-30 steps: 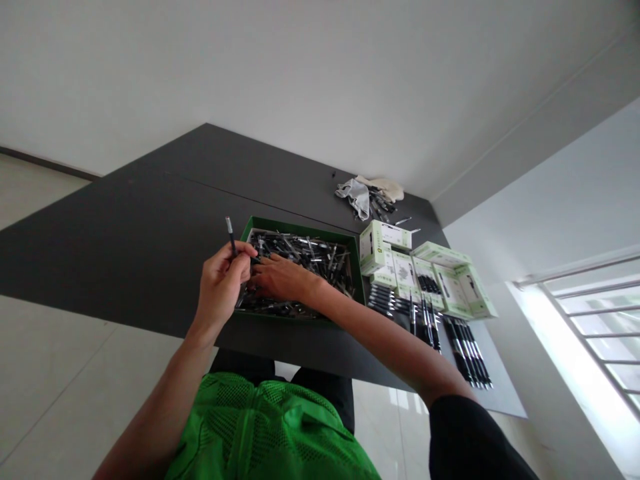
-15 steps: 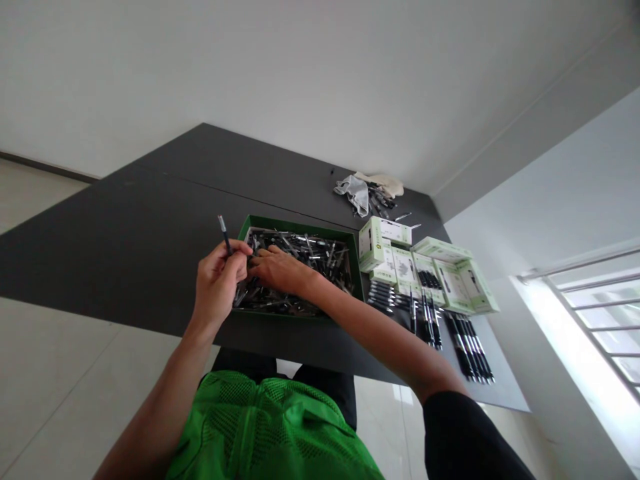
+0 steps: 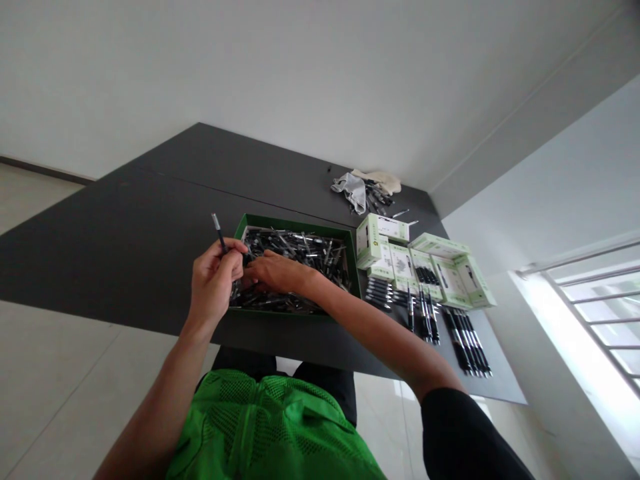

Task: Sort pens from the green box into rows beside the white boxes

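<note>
My left hand (image 3: 213, 279) is closed around a thin black pen part (image 3: 219, 231) that sticks up and away from my fingers, its pale tip uppermost. It hovers at the left end of a green tray (image 3: 351, 253) heaped with several black and silver pen parts (image 3: 310, 250). My right hand (image 3: 274, 272) lies palm down inside the tray, its fingertips curled against my left hand. What those fingertips pinch is hidden.
Right of the tray stand several white-and-green pen boxes (image 3: 395, 250), some open. Rows of finished black pens (image 3: 463, 337) lie in front of them near the table's right edge. A grey cloth (image 3: 353, 189) with loose parts sits further back on the dark table (image 3: 125, 233).
Both hands shifted slightly left along the tray, staying together. The upright pen part moved left with my left hand.
</note>
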Demonstrator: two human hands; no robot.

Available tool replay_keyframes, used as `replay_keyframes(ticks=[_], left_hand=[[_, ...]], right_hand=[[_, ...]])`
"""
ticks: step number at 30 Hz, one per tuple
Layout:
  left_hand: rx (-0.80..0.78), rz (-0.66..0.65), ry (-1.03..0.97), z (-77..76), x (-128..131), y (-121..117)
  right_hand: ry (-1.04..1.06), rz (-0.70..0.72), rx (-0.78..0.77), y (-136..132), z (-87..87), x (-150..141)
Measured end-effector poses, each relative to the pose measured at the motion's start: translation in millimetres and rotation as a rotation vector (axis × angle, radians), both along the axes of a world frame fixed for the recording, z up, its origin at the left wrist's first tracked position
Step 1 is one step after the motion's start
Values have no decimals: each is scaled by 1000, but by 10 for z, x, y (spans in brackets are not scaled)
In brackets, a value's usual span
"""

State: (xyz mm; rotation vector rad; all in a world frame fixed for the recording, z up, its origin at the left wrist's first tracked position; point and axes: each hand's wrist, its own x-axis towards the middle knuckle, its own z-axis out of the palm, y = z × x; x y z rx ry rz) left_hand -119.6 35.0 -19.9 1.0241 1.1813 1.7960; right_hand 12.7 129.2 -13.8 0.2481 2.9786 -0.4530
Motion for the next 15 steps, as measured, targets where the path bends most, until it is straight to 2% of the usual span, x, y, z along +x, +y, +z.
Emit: replay_keyframes(ticks=[5,12,15], left_hand=[[-16,-5,1,-18,-10,-2],[-5,-24,-21,-21,-16,-3],[-7,-18,-12,-18,-15,-9]], right_hand=[[32,-83,-53,85,103,113],[-6,-77,-40,67,-12,107],[35,-73,-21,81,14,135]])
